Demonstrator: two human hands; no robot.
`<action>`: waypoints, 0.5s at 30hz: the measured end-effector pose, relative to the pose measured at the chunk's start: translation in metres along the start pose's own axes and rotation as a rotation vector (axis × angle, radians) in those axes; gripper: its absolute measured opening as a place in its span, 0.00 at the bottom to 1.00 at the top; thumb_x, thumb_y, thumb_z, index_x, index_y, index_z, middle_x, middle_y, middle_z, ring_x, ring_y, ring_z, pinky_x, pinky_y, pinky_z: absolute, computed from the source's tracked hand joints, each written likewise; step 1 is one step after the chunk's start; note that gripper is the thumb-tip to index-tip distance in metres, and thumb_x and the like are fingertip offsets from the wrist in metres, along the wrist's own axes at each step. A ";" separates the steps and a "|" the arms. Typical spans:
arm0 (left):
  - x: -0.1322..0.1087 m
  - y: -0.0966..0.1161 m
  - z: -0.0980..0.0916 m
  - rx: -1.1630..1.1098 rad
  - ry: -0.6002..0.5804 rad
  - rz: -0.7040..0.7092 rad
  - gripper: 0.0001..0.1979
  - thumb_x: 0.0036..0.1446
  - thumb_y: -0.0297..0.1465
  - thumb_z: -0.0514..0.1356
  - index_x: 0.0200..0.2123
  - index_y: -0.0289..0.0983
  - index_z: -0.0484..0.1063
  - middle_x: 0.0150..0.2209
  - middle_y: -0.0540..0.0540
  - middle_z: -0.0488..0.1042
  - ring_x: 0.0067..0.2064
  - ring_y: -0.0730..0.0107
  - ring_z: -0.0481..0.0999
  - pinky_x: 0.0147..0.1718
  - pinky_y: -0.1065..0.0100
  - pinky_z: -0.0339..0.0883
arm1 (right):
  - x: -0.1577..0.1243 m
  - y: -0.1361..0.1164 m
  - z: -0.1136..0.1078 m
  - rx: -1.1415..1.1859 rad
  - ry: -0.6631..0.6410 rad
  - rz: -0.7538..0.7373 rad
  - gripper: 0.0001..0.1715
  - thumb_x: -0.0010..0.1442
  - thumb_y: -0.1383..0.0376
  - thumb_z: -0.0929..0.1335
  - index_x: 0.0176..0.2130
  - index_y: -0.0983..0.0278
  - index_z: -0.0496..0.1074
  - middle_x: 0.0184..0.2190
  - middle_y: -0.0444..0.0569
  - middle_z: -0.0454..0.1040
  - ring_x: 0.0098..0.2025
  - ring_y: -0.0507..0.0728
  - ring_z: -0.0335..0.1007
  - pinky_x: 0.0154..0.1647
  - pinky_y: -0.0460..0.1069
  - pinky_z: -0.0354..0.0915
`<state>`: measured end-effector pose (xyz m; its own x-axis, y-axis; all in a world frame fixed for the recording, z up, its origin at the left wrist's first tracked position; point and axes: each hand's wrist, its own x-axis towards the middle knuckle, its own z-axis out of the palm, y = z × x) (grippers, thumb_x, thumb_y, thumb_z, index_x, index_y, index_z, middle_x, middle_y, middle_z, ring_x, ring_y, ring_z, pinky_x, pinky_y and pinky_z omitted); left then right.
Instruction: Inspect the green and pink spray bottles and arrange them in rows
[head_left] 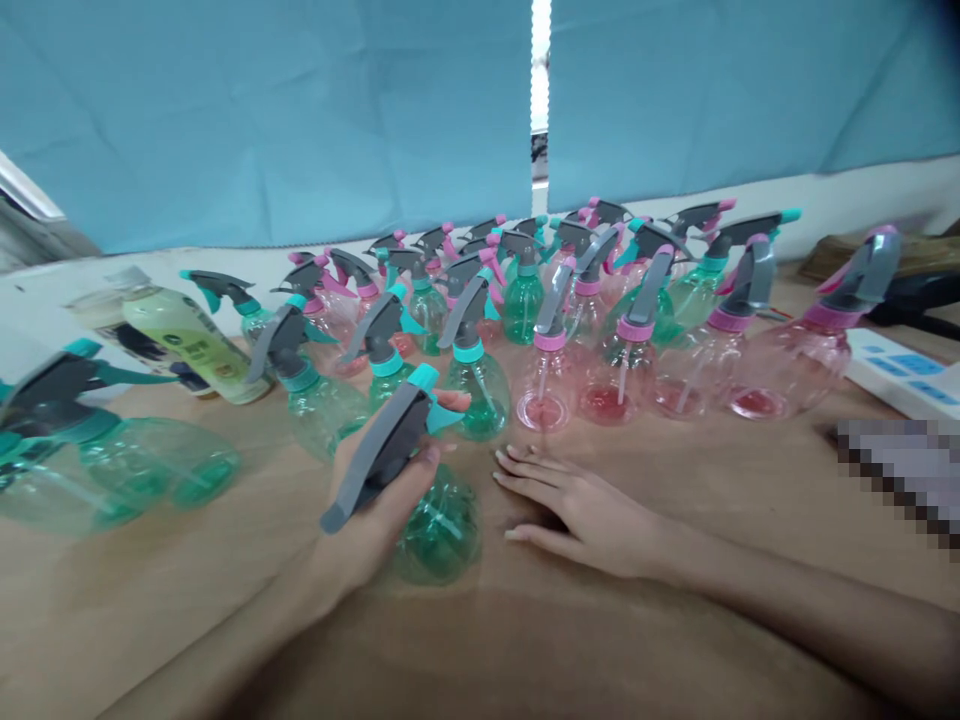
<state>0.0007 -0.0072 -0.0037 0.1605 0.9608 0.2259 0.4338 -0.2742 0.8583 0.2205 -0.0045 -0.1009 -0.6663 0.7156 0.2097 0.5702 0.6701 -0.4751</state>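
My left hand [379, 500] is wrapped round the neck of a green spray bottle [439, 530], just under its grey trigger head with a turquoise nozzle. The bottle's round, see-through body shows below the hand, close to the table. To its right, my right hand [574, 500] lies palm down on the table with fingers stretched out and holds nothing. Beyond it stands a pink spray bottle [544, 395]. Another green spray bottle [478, 395] is just behind the one in my left hand.
Several green and pink spray bottles crowd the back of the wooden table [480, 650]. More green bottles [150, 465] are at the left, near a yellow-green labelled bottle [187, 335]. At the right are a white and blue box [904, 370] and a blurred-out object [907, 470]. A blue curtain [300, 120] hangs behind.
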 end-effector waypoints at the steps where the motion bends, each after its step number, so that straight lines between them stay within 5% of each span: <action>1: 0.000 -0.001 0.000 -0.003 0.002 0.000 0.13 0.52 0.35 0.58 0.42 0.44 0.74 0.40 0.49 0.78 0.36 0.62 0.77 0.38 0.62 0.69 | 0.000 0.000 0.000 -0.010 -0.006 -0.002 0.38 0.66 0.48 0.61 0.64 0.69 0.58 0.66 0.55 0.56 0.68 0.60 0.48 0.68 0.58 0.48; 7: 0.001 -0.002 -0.001 -0.073 0.044 -0.013 0.13 0.49 0.35 0.59 0.40 0.44 0.74 0.45 0.48 0.78 0.42 0.56 0.79 0.41 0.60 0.72 | 0.002 -0.002 0.000 -0.030 0.005 0.001 0.36 0.66 0.50 0.62 0.63 0.70 0.60 0.65 0.54 0.57 0.68 0.60 0.48 0.68 0.58 0.48; 11: -0.001 0.000 -0.004 -0.002 -0.022 -0.036 0.12 0.52 0.34 0.58 0.40 0.45 0.74 0.40 0.49 0.79 0.46 0.56 0.77 0.47 0.59 0.67 | 0.003 -0.002 0.002 -0.022 0.012 0.006 0.35 0.65 0.51 0.63 0.63 0.70 0.61 0.65 0.55 0.57 0.68 0.60 0.49 0.68 0.58 0.48; 15: -0.001 -0.002 -0.005 -0.004 0.039 -0.082 0.08 0.49 0.35 0.59 0.34 0.43 0.74 0.36 0.48 0.79 0.40 0.57 0.76 0.39 0.61 0.67 | 0.003 -0.002 0.002 -0.022 0.015 0.005 0.35 0.66 0.51 0.63 0.63 0.70 0.61 0.65 0.54 0.57 0.68 0.60 0.49 0.69 0.57 0.47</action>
<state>-0.0050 -0.0077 -0.0029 0.0895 0.9809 0.1726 0.4407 -0.1944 0.8763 0.2162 -0.0038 -0.1006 -0.6562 0.7217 0.2201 0.5842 0.6706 -0.4571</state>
